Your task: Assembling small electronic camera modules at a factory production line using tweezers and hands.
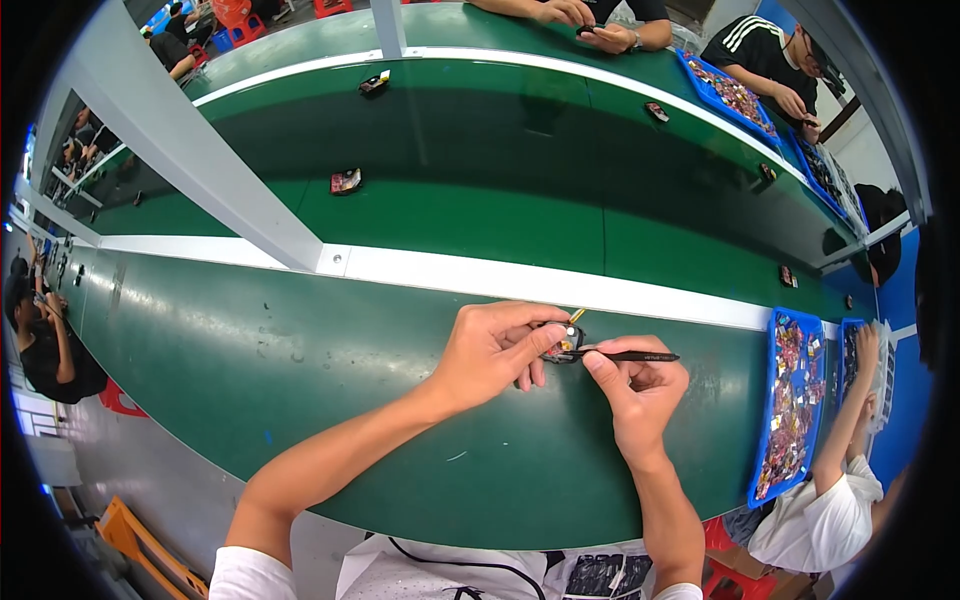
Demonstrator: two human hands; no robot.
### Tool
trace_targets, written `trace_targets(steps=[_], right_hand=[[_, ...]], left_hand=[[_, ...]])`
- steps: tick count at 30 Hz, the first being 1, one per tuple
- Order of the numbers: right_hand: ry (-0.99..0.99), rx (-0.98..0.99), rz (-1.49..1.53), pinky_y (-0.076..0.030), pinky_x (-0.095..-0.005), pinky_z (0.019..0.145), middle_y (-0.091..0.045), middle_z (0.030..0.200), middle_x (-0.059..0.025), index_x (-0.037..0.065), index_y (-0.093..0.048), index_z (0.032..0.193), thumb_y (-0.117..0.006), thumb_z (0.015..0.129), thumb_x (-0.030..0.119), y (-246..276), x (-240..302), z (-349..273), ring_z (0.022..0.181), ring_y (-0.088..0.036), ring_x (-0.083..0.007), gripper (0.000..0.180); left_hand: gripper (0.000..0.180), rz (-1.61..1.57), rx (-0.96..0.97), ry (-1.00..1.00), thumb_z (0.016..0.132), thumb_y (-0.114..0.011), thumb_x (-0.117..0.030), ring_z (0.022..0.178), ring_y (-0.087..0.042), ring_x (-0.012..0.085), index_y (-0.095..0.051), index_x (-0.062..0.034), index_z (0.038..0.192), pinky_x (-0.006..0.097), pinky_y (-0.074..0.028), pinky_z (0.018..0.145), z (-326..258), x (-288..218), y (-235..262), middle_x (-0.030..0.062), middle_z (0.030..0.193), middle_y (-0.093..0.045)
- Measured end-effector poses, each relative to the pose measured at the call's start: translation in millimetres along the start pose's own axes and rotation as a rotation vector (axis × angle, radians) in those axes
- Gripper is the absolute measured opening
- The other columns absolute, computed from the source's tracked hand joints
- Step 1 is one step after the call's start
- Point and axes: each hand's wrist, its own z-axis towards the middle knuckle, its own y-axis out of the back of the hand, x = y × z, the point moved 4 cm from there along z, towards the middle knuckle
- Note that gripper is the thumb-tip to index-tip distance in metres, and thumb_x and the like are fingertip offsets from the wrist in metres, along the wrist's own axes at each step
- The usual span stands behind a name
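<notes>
Over the green worktop (380,400), my left hand (500,345) is closed around a small dark device (570,343) with its inside exposed, thumb across it. Orange and pale parts show in the device; the fingers hide much of it. A thin gold-coloured strip (577,315) sticks out at its upper edge. My right hand (637,388) pinches slim black tweezers (645,356), held nearly level. Their tip reaches the device's right side; whether it touches a part inside is too small to tell.
A blue tray (757,470) of small colourful parts stands to my right. Behind a white rail (450,276) runs a green conveyor belt (450,200) carrying several small devices, one a dark red unit (346,181). A grey post (200,150) rises at the left. Co-workers sit across and at both sides.
</notes>
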Motion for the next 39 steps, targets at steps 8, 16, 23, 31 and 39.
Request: trace_targets(steps=[8,16,23,31,39], right_hand=[[0.112,-0.028,-0.108,-0.029,-0.0185,0.047,-0.073,0.082,-0.0053,-0.003,-0.073,0.089,-0.082,0.083,-0.001,-2.6,2.5,-6.0,0.052,-0.044,-0.0002,0.011],[0.067,-0.027,-0.055,-0.03,-0.018,0.046,-0.073,0.083,-0.0064,-0.003,-0.073,0.09,-0.082,0.083,-0.001,0.9,0.3,-5.0,0.052,-0.045,-0.0003,0.012],[0.094,-0.025,-0.088,-0.03,-0.0182,0.047,-0.073,0.083,-0.0063,-0.003,-0.073,0.091,-0.082,0.083,-0.001,-2.2,5.4,-7.2,0.053,-0.046,-0.0006,0.012],[0.084,-0.047,-0.06,-0.032,-0.0182,0.047,-0.074,0.084,-0.0072,-0.003,-0.073,0.09,-0.083,0.083,-0.001,-0.4,4.5,-7.1,0.054,-0.047,-0.0013,0.013],[0.146,-0.046,-0.106,-0.03,-0.018,0.047,-0.074,0.085,-0.0071,-0.003,-0.073,0.09,-0.083,0.081,-0.001,-2.7,5.6,-9.2,0.053,-0.046,-0.0008,0.013]], left_hand=[[0.025,-0.064,0.01,-0.001,0.102,-0.062,-0.009,0.062,-0.069,0.0155,-0.069,0.0072,0.118,0.026,-0.053,0.049,-0.3,0.0,0.9,0.0115,0.087,-0.072],[0.026,-0.08,0.089,-0.012,0.103,-0.058,-0.007,0.062,-0.068,0.0154,-0.066,0.0067,0.123,0.026,-0.054,0.051,0.9,0.0,0.9,0.0118,0.087,-0.071],[0.025,-0.093,0.1,0.008,0.103,-0.059,-0.007,0.063,-0.068,0.0156,-0.067,0.0069,0.122,0.026,-0.054,0.051,0.9,-0.8,2.3,0.0117,0.088,-0.071],[0.028,-0.101,0.148,-0.001,0.105,-0.055,-0.009,0.068,-0.071,0.0181,-0.064,0.007,0.126,0.027,-0.059,0.055,1.5,0.0,2.5,0.0145,0.096,-0.071],[0.026,-0.121,0.134,0.017,0.104,-0.056,-0.007,0.067,-0.069,0.0164,-0.065,0.0071,0.124,0.027,-0.056,0.053,1.7,-3.1,2.3,0.0119,0.094,-0.07]])
